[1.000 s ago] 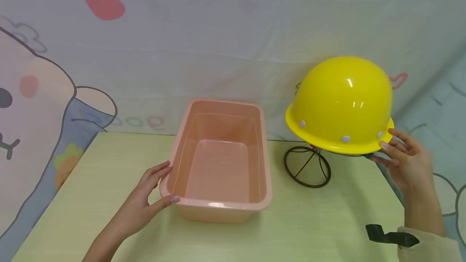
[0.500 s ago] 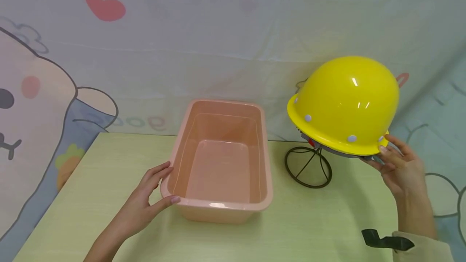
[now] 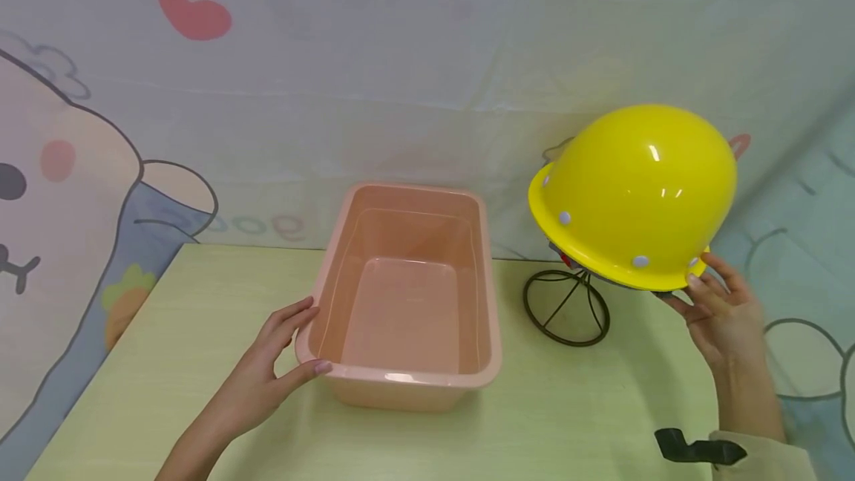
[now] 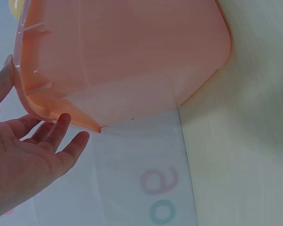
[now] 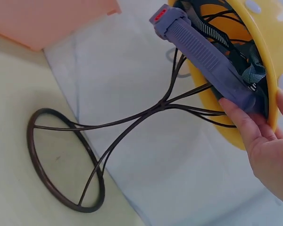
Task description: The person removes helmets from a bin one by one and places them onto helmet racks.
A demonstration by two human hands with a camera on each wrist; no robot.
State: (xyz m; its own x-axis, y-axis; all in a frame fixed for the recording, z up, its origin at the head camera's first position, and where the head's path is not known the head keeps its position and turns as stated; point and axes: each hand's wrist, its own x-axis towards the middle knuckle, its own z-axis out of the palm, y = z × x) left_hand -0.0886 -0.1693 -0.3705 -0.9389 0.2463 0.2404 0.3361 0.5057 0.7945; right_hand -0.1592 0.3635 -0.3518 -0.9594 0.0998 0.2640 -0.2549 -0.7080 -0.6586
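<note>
A yellow hard hat (image 3: pixel 634 191) sits tilted on top of a black wire stand (image 3: pixel 566 308) at the back right of the table. My right hand (image 3: pixel 698 295) pinches its lower right brim, thumb on top and fingers underneath. The right wrist view shows the hat's inside (image 5: pixel 269 70) with a grey headband (image 5: pixel 203 52), my right hand (image 5: pixel 262 139) at the brim and the stand (image 5: pixel 66 160) below. An empty pink plastic basin (image 3: pixel 401 384) stands mid-table. My left hand (image 3: pixel 300 344) touches its near left corner with straight fingers, seen also in the left wrist view as my hand (image 4: pixel 23 141) beside the basin (image 4: pixel 122 56).
The pale wooden table (image 3: pixel 200 332) ends at a cartoon-printed cloth backdrop (image 3: pixel 401 80) behind and to both sides. A black strap (image 3: pixel 695 450) is on my right wrist near the table's front right edge.
The hard hat has tipped on the stand: its left brim rose and its right brim sank, shifting slightly right. My right hand moved down with it. The left hand and basin stayed still.
</note>
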